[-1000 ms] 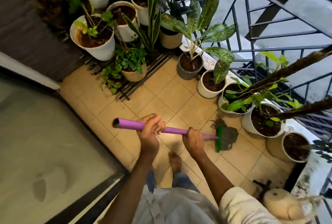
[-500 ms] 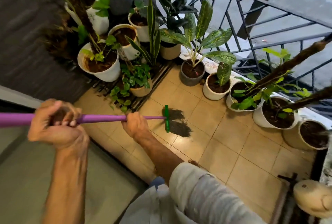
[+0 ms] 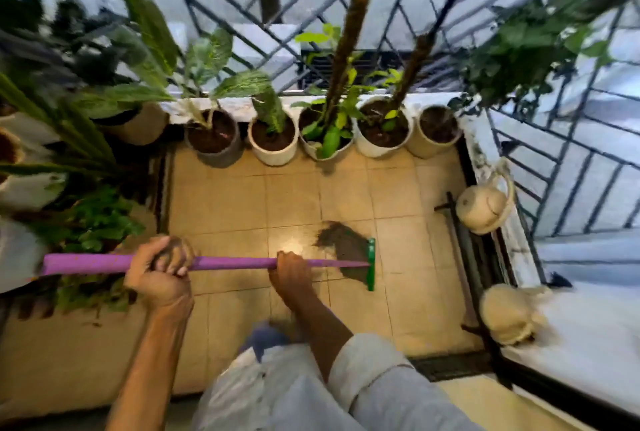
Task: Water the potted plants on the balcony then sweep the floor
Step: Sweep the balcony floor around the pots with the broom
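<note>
A broom with a purple handle (image 3: pixel 228 262) and a green head with dark bristles (image 3: pixel 349 256) lies across the beige tiled floor (image 3: pixel 242 195). My left hand (image 3: pixel 161 273) grips the handle near its upper end. My right hand (image 3: pixel 289 269) grips it lower down, close to the bristles. The bristles rest on the tiles right of centre. A row of potted plants (image 3: pixel 273 140) stands along the far railing. More potted plants (image 3: pixel 86 223) crowd the left side, partly blurred.
A black metal railing (image 3: pixel 346 15) closes the far and right sides. A cream watering can (image 3: pixel 485 205) sits on the right ledge, with another cream round object (image 3: pixel 509 313) nearer me. A dark metal rack (image 3: pixel 464 243) runs along the right floor edge.
The view has swung right, from the left plant corner to the far railing. The broom head has moved across the tiles toward the right side. Both hands keep their grip on the handle.
</note>
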Action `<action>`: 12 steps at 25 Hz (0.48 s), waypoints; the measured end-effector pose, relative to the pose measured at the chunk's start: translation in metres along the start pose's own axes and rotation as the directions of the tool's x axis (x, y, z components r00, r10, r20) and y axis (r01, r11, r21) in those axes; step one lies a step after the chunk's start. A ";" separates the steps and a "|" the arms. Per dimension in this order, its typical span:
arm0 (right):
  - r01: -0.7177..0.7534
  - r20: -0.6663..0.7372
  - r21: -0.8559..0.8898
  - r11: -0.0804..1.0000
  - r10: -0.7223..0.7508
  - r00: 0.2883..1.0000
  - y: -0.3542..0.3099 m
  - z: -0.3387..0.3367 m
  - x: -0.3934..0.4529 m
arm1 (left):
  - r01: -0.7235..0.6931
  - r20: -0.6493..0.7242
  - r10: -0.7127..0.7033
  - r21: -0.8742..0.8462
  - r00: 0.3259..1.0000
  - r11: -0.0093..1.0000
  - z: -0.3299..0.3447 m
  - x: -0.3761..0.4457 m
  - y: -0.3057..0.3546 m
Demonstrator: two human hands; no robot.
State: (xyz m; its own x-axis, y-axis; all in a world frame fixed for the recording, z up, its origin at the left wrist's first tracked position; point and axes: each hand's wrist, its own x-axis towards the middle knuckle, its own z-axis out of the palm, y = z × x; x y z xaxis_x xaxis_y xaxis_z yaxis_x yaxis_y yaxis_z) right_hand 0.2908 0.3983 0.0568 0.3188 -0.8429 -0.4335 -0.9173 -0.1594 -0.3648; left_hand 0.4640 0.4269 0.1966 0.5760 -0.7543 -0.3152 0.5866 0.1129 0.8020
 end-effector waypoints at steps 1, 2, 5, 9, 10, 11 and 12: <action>-0.116 -0.031 0.003 0.993 0.116 0.993 0.033 -0.002 0.000 | 0.079 0.041 -0.080 0.027 0.996 0.997 0.013 0.004 -0.018; -0.231 -0.033 0.008 0.973 0.231 0.972 0.057 0.001 -0.001 | 0.152 0.044 -0.157 0.101 0.987 0.983 0.024 0.009 -0.038; -0.443 -0.080 0.118 0.889 0.453 0.888 0.088 -0.011 -0.002 | 0.251 0.214 -0.282 0.163 0.935 0.954 0.060 0.024 -0.069; -0.565 -0.113 0.313 0.764 0.620 0.776 0.072 -0.009 0.024 | 0.240 0.363 -0.314 0.235 0.877 0.942 0.071 0.053 -0.052; -0.555 -0.116 0.336 0.761 0.618 0.778 0.056 -0.011 0.033 | 0.218 0.389 -0.306 0.255 0.869 0.942 0.069 0.063 -0.039; -0.540 -0.117 0.340 0.770 0.604 0.788 0.035 -0.015 0.042 | 0.194 0.405 -0.291 0.265 0.867 0.945 0.064 0.074 -0.025; -0.522 -0.116 0.349 0.778 0.588 0.800 0.009 -0.016 0.054 | 0.170 0.413 -0.270 0.263 0.870 0.950 0.058 0.087 -0.006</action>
State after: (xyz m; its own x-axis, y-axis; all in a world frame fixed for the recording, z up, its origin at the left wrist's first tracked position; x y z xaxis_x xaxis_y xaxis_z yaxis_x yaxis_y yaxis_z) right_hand 0.2954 0.3433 0.0432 -0.3125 -0.8280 -0.4656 -0.7973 0.4951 -0.3453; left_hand 0.4779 0.3227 0.1939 0.1071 -0.9538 -0.2808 0.5051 -0.1911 0.8417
